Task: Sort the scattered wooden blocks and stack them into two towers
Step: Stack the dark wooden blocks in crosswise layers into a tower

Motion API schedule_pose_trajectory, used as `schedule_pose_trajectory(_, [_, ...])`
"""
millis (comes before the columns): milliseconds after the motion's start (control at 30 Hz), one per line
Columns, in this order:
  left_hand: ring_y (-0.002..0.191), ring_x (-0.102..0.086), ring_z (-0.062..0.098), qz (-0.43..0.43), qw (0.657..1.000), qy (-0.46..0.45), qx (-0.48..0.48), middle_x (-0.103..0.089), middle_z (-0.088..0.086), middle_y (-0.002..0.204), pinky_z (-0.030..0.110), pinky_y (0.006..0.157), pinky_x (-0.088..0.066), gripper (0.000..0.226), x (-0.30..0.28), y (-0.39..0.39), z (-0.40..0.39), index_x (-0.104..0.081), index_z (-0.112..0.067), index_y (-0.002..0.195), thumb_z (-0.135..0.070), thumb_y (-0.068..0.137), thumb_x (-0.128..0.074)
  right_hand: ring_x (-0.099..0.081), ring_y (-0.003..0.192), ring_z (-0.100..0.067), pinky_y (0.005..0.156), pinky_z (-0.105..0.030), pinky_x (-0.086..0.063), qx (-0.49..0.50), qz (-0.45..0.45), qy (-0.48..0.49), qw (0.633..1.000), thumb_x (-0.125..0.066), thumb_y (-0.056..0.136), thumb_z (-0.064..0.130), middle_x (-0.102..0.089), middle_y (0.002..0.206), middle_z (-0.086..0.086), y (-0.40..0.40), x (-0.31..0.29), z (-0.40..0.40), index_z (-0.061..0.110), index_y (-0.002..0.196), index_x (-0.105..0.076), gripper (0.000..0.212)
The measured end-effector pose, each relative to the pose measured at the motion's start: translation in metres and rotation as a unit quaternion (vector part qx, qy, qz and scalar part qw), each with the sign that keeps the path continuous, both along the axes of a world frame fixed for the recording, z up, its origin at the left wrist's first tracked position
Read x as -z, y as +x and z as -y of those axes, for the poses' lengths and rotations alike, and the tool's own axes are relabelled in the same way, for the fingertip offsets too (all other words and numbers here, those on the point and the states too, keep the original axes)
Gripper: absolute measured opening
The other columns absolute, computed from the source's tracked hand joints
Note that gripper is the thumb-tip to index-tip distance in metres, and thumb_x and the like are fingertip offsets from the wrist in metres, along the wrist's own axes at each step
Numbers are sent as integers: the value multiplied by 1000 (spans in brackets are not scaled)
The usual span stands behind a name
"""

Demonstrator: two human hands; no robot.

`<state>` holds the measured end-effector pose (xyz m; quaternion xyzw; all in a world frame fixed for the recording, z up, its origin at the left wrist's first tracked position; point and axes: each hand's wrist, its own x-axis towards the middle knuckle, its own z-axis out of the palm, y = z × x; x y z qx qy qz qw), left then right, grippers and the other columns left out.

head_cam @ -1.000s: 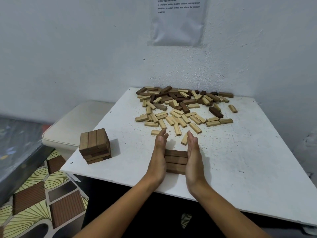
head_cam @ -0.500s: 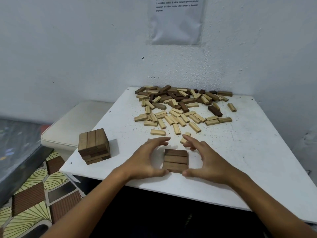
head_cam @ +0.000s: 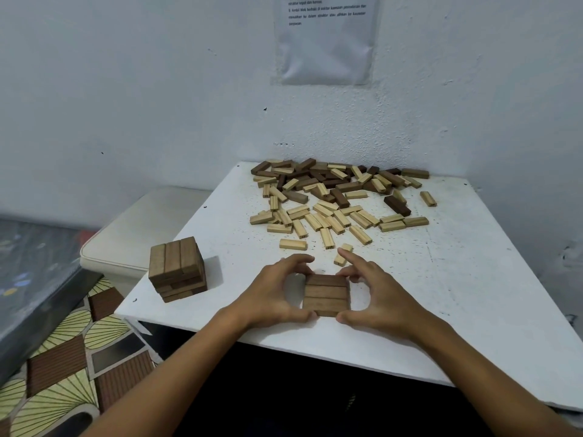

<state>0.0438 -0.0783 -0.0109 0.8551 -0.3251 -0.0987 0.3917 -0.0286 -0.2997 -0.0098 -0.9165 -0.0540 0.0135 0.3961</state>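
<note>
Both hands frame a three-block layer [head_cam: 326, 294] of brown blocks lying flat near the front edge of the counter [head_cam: 457, 294]. Left hand [head_cam: 271, 298] and right hand [head_cam: 378, 298]: each grip is curled round the layer, fingertips at its far corners, thumbs at the near edge. Judgement: squaring step (layer not yet lifted). To do well: press evenly from both sides so the seams close, keep the blocks flat. The brown tower [head_cam: 177, 269] stands well to the left of the left grip; the scattered blocks [head_cam: 334, 200] lie beyond both grips.
</note>
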Motion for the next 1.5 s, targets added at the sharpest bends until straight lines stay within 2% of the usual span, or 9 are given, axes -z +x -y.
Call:
schedule_pose_trajectory(100, [118,-53,1,10,999,-31,-7,-61,-10,120,25,101,-42,85,-12,1,-2,-47,-31,131,-50,54,-76,-46,116,1,82,-18,-38,-9,22,48,999,-80,62,39,-53,126,17,7,-10,2,50,144,-21,102])
schedule_pose_trajectory(200, [116,-54,1,37,997,-57,-33,-61,-10,119,25,102,-41,81,-30,4,-12,-47,-34,127,-49,54,-77,-49,109,5,78,-14,-38,-28,42,83,995,-79,61,36,-56,123,17,20,-29,-6,52,138,-27,95])
schedule_pose_trajectory(333, [112,-55,1,77,991,-81,-75,-63,-11,114,28,101,-44,74,-56,7,-38,-52,-30,123,-38,56,-83,-52,113,-1,80,-21,-45,-62,68,107,990,-82,60,31,-58,123,9,44,-50,-28,48,139,-33,95])
schedule_pose_trajectory(533, [110,-58,4,99,981,-84,-144,-65,-16,108,28,98,-46,71,-79,10,-98,-52,-38,116,-47,51,-77,-52,109,2,78,-15,-42,-134,85,129,979,-79,61,25,-59,117,14,77,-71,-86,47,135,-36,88])
schedule_pose_trajectory(667, [110,-59,4,93,975,-78,-184,-67,-12,108,33,100,-46,75,-81,15,-137,-55,-29,120,-43,52,-82,-53,112,-2,81,-17,-42,-175,79,134,972,-78,60,28,-59,116,14,98,-73,-126,45,135,-38,87])
schedule_pose_trajectory(800, [111,-58,1,76,971,-62,-217,-67,-13,111,33,101,-45,76,-79,21,-168,-55,-33,121,-44,52,-85,-52,113,-2,81,-17,-41,-200,66,133,968,-78,59,29,-58,115,15,115,-71,-157,40,136,-38,88])
schedule_pose_trajectory(1000, [110,-58,3,41,970,-36,-238,-66,-18,108,31,96,-47,78,-73,32,-193,-55,-33,119,-48,49,-82,-52,110,-6,78,-17,-41,-217,39,130,967,-84,68,13,-60,115,8,138,-60,-183,32,140,-38,87])
schedule_pose_trajectory(1167, [109,-58,2,16,970,-37,-240,-66,-17,108,23,91,-45,72,-68,35,-198,-53,-41,114,-50,48,-81,-51,112,-6,72,-8,-41,-218,28,128,967,-79,59,28,-61,115,5,142,-55,-190,31,140,-38,91])
schedule_pose_trajectory(1500, [108,-57,-1,-3,972,-49,-230,-65,-16,110,21,90,-45,72,-59,36,-198,-55,-37,115,-49,48,-81,-50,115,-6,78,-19,-40,-214,11,116,970,-79,58,30,-62,115,9,140,-51,-188,34,139,-38,91])
